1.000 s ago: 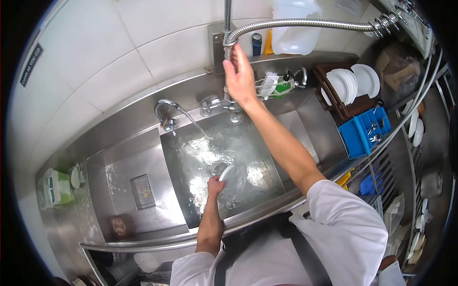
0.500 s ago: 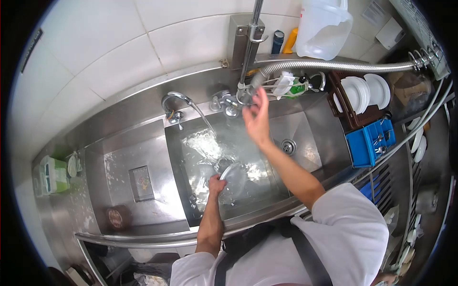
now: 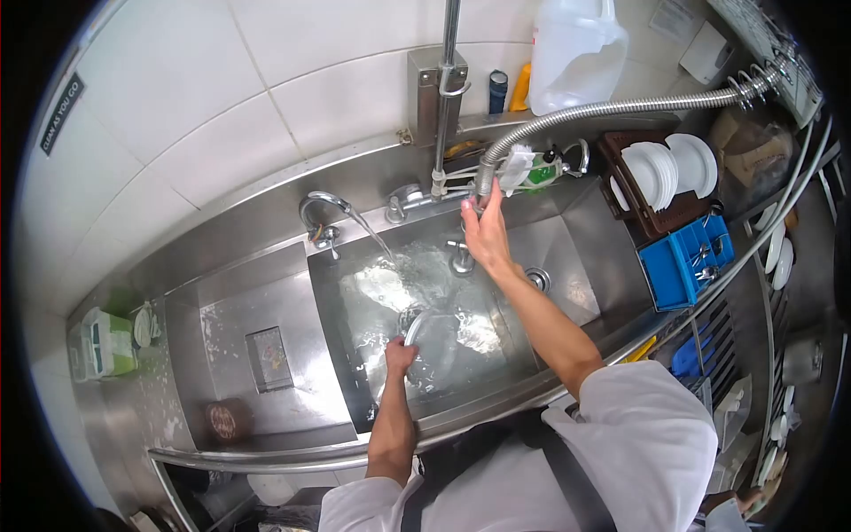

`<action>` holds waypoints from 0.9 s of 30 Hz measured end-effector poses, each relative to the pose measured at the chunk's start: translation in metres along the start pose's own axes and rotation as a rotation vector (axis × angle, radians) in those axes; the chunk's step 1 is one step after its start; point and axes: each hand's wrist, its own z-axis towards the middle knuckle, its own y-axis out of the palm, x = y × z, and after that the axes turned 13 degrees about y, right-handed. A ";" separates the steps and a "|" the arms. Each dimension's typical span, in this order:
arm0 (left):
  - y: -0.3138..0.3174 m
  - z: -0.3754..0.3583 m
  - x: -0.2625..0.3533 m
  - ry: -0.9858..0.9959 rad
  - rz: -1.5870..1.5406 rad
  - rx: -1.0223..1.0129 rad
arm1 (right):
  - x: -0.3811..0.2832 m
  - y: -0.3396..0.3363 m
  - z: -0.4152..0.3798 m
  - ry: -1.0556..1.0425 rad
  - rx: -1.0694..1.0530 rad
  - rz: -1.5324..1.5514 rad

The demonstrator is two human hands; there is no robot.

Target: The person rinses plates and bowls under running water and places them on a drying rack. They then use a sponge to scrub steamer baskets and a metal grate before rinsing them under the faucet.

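Observation:
My left hand [image 3: 401, 353] grips the near left rim of a plate [image 3: 433, 344] partly under the water in the middle sink basin [image 3: 461, 381]. Water runs from a curved faucet [image 3: 332, 199] into this basin. My right hand [image 3: 486, 232] is raised over the back of the basin, its fingers closed around the lower end of the flexible metal spray hose [image 3: 490, 160]. The spray head [image 3: 461, 259] hangs just to the left of that hand, over the water.
At the left is a shallow basin [image 3: 301, 319] with a round brown object [image 3: 229, 419]. On the right stand a brown rack [image 3: 638, 204] of white plates [image 3: 651, 176] and a blue cutlery tray [image 3: 669, 270]. A plastic jug [image 3: 576, 62] sits on the back ledge. A drain basin [image 3: 567, 266] lies right of the water.
My right hand has closed from an open pose onto the hose, and the spray head has come forward over the basin. The plate in my left hand sits slightly further left, more tilted.

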 end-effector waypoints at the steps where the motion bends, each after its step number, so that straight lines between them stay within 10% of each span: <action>1: 0.004 0.000 -0.002 0.002 0.001 0.000 | -0.010 -0.003 0.001 -0.073 -0.009 -0.034; 7: 0.043 0.011 -0.053 -0.145 0.036 -0.012 | -0.064 -0.009 0.016 0.016 -0.243 0.107; 14: 0.058 0.014 -0.115 0.576 1.056 -0.671 | -0.104 0.007 0.053 -0.320 0.017 0.011; 16: 0.075 0.010 -0.103 0.073 0.359 -0.018 | -0.119 -0.007 0.059 -0.285 0.029 0.062; 17: 0.068 0.007 -0.097 -0.039 0.391 -0.105 | -0.124 -0.010 0.058 -0.242 0.023 0.124; 19: 0.030 -0.011 -0.041 -0.250 0.475 -0.306 | -0.124 -0.011 0.050 -0.291 0.075 0.128; 22: 0.016 0.014 -0.024 0.341 0.287 0.219 | -0.101 -0.002 0.050 -0.344 0.073 0.078; 24: -0.040 0.025 0.099 0.354 -0.343 0.250 | -0.088 -0.003 0.050 -0.339 0.031 0.035; 27: -0.136 0.002 0.306 0.808 -0.260 0.346 | -0.084 -0.002 0.049 -0.402 0.040 0.017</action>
